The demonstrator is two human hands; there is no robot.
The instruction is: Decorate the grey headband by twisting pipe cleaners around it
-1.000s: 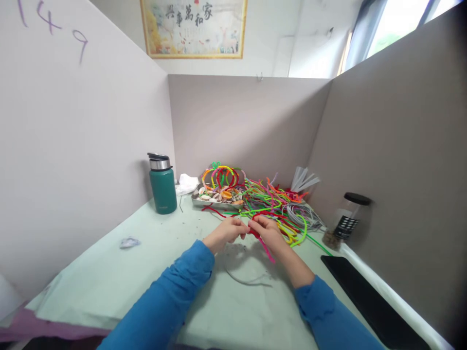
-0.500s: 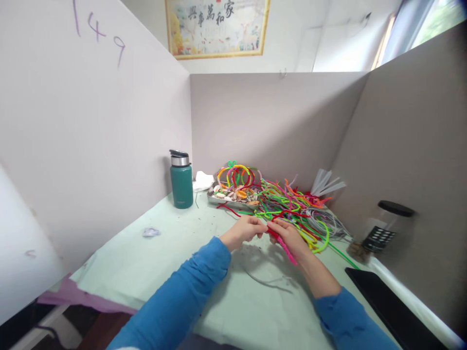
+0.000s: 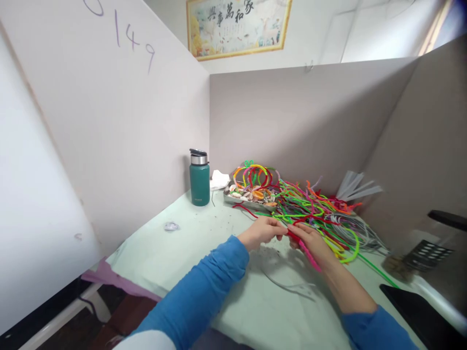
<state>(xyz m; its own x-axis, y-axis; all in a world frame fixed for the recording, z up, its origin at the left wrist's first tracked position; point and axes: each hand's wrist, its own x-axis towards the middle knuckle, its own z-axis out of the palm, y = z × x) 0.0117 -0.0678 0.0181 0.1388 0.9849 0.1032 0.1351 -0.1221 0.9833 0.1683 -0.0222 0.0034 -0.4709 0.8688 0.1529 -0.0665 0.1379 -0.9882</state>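
Note:
My right hand (image 3: pixel 313 242) is closed around a short bundle of red and pink pipe cleaners (image 3: pixel 309 255), whose pink end sticks out below the palm toward me. My left hand (image 3: pixel 263 231) comes in from the left with thumb and fingers pinched at the red end of the same bundle, fingertips almost touching the right hand's. The exact spot between the fingertips is too small to make out. Behind the hands spreads a tangled heap of coloured pipe cleaners (image 3: pixel 310 201). A thin grey wire-like strand (image 3: pixel 282 286) lies on the table below the hands.
A green bottle (image 3: pixel 199 184) stands at the back left, near white tissue (image 3: pixel 219 180). Beside it, a metal tray (image 3: pixel 248 203) holds shells and pipe-cleaner rings (image 3: pixel 255 176). Crumpled plastic (image 3: pixel 171 226) lies left. At right are a jar (image 3: pixel 423 253) and a black flat object (image 3: pixel 419 311). Partitions surround the table.
The head view has turned a little left, so everything sits further right in the picture. Both hands keep nearly the same hold on the red and pink pipe cleaners.

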